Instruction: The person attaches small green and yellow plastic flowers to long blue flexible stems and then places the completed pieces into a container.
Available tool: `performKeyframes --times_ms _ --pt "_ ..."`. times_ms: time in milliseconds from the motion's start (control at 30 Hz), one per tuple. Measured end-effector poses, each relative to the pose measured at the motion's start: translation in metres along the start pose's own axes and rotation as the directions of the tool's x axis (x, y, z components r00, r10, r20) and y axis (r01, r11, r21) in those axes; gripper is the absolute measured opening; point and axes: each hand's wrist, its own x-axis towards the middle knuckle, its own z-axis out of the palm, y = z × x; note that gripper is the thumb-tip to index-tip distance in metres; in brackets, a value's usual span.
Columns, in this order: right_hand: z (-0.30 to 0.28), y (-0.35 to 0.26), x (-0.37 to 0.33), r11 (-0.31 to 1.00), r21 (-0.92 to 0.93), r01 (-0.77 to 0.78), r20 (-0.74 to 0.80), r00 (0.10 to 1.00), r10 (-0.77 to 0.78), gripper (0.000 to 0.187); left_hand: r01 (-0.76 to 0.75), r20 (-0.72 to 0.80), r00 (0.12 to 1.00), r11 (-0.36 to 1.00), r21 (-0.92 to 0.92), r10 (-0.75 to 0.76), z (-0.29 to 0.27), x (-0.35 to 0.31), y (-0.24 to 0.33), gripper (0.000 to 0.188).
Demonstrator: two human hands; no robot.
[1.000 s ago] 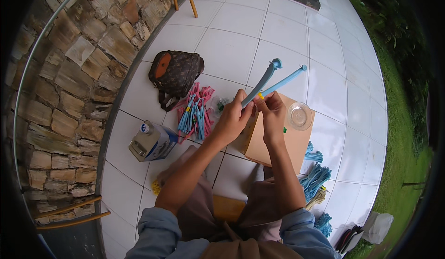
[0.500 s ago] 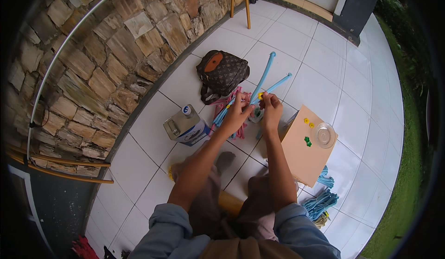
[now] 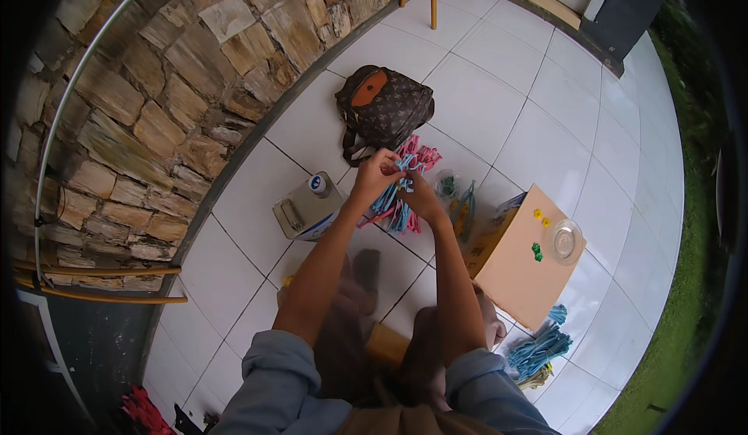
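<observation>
lying on white floor tiles (image 3: pixel 491 77), just beside brown backpack (image 3: pixel 393 112) — pile of blue and pink strips (image 3: pixel 389 197); over it, left hand (image 3: pixel 375 173), fingers curled, and right hand (image 3: pixel 421 197), fingertips partly hidden — whether either is clamped on a strip, cannot tell

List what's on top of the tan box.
On the tan box: a clear round dish, small green pieces and yellow pieces. Its inside and whatever lies beneath it are hidden.

Grey-blue sleeves (image 3: pixel 282 373) are rolled up, the hands (image 3: pixel 421 198) bare, the trousers (image 3: pixel 421 334) dull brown.
</observation>
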Motion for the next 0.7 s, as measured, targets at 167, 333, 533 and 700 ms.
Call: performKeyframes --times_ms 167,333,533,700 --pt "0.037 0.082 0.028 0.978 -0.049 -0.205 -0.214 0.958 0.190 0.044 0.120 -0.138 0.985 0.989 0.086 -0.107 0.050 0.023 -0.090 0.032" --pt "0.037 0.119 0.017 0.996 0.073 -0.051 -0.536 0.840 0.083 0.031 0.073 -0.510 0.859 0.977 0.199 0.040 0.087 0.005 -0.124 0.021" --pt "-0.007 0.161 -0.021 0.931 0.329 -0.159 -0.803 0.472 0.364 0.022 0.002 -0.086 0.996 1.000 -0.021 -0.003 0.157 -0.024 -0.099 0.016" --pt "-0.027 0.198 -0.028 0.876 0.313 -0.367 -0.801 0.394 0.451 0.033 -0.047 0.222 0.975 0.993 0.106 0.022 0.202 -0.040 -0.125 0.027"
